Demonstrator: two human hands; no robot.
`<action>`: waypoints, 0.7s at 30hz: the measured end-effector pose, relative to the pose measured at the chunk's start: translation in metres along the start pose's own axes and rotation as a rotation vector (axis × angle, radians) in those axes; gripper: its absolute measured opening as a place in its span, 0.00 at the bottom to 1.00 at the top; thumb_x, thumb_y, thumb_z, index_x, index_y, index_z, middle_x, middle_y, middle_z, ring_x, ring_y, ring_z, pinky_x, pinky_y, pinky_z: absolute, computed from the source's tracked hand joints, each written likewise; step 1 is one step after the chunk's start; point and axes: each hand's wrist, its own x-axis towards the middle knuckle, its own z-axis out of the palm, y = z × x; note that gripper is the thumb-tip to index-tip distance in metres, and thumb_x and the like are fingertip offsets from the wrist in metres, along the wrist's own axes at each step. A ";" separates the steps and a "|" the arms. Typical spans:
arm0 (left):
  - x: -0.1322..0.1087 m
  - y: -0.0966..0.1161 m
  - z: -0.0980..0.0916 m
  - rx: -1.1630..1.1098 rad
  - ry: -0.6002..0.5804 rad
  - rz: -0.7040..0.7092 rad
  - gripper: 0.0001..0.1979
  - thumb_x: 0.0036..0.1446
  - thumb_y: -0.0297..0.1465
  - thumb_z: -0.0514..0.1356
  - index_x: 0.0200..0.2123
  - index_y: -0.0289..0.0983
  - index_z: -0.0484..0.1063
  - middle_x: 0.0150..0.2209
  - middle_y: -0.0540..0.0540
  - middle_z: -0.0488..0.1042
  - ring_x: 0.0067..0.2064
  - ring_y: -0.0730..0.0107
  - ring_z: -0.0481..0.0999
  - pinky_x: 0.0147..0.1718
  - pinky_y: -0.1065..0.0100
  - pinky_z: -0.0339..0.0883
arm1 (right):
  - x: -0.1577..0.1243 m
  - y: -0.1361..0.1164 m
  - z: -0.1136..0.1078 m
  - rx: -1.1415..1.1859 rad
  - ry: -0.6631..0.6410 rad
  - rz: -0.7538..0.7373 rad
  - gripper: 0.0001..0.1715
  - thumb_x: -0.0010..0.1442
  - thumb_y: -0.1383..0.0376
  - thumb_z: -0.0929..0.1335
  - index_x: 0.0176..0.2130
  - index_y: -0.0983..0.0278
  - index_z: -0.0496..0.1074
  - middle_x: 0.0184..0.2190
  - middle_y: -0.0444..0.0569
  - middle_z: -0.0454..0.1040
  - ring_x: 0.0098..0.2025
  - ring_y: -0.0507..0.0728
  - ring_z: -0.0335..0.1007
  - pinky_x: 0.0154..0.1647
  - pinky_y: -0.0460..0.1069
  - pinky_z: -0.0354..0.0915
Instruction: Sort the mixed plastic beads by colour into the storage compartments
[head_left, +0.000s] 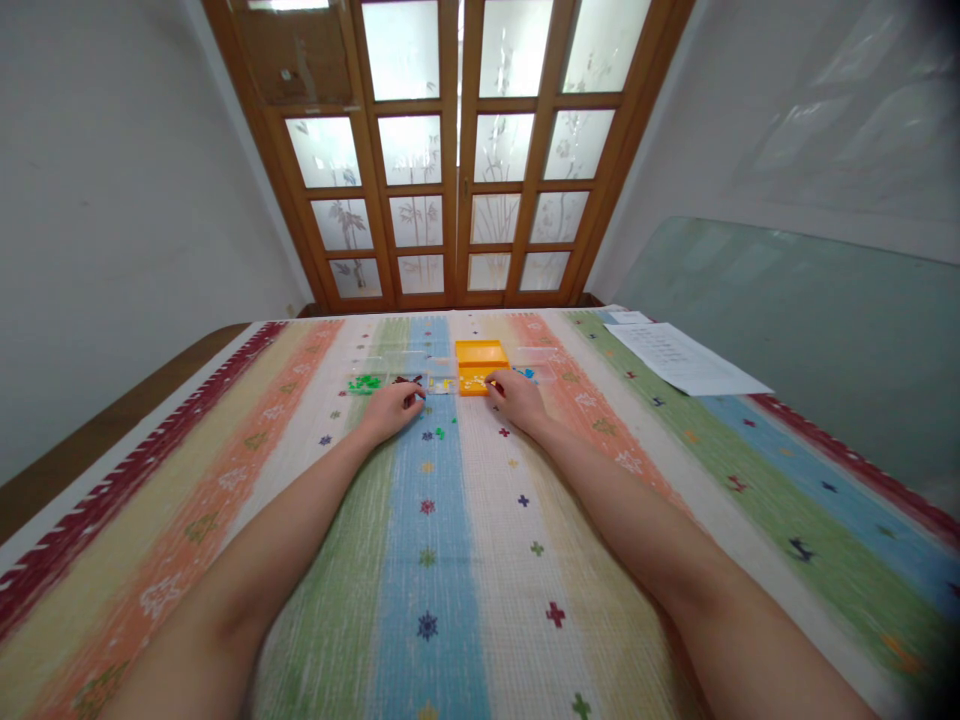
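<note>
My left hand (395,408) is closed, thumb and fingertips together, just in front of a clear box of dark red pieces (407,380). What it pinches, if anything, is too small to make out. My right hand (519,396) reaches to the right side of an open orange box (482,350), fingertips closed over its tray. Small pale pieces (472,382) lie in that tray. Whether the right fingertips hold a piece is hidden. Between the hands, loose green pieces (440,433) rest on the tablecloth.
Clear boxes hold green pieces (364,384), yellow pieces (442,384) and blue pieces (526,374). A striped tablecloth (427,540) covers the table. Printed paper sheets (679,358) lie at the right, beside a greenish glass panel (795,330). Wooden doors (457,200) stand behind.
</note>
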 end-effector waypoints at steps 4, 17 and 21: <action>-0.001 0.022 0.012 0.004 -0.085 0.031 0.09 0.62 0.35 0.61 0.41 0.41 0.80 0.32 0.48 0.78 0.34 0.64 0.75 0.34 0.66 0.63 | -0.003 -0.013 0.005 0.017 -0.056 -0.146 0.11 0.70 0.65 0.65 0.45 0.62 0.78 0.42 0.52 0.80 0.45 0.59 0.73 0.48 0.51 0.63; 0.001 0.014 0.008 0.104 -0.023 0.024 0.10 0.64 0.36 0.59 0.41 0.40 0.80 0.33 0.45 0.79 0.37 0.61 0.75 0.38 0.62 0.65 | -0.014 -0.063 0.008 0.025 -0.224 -0.482 0.14 0.67 0.62 0.71 0.52 0.58 0.78 0.44 0.52 0.74 0.48 0.61 0.68 0.50 0.53 0.61; 0.001 0.014 0.005 0.043 -0.077 0.096 0.10 0.64 0.35 0.60 0.42 0.39 0.80 0.34 0.45 0.78 0.38 0.61 0.74 0.41 0.62 0.66 | -0.014 -0.062 0.008 0.046 -0.234 -0.460 0.10 0.66 0.65 0.71 0.48 0.58 0.79 0.43 0.52 0.74 0.47 0.61 0.67 0.49 0.53 0.61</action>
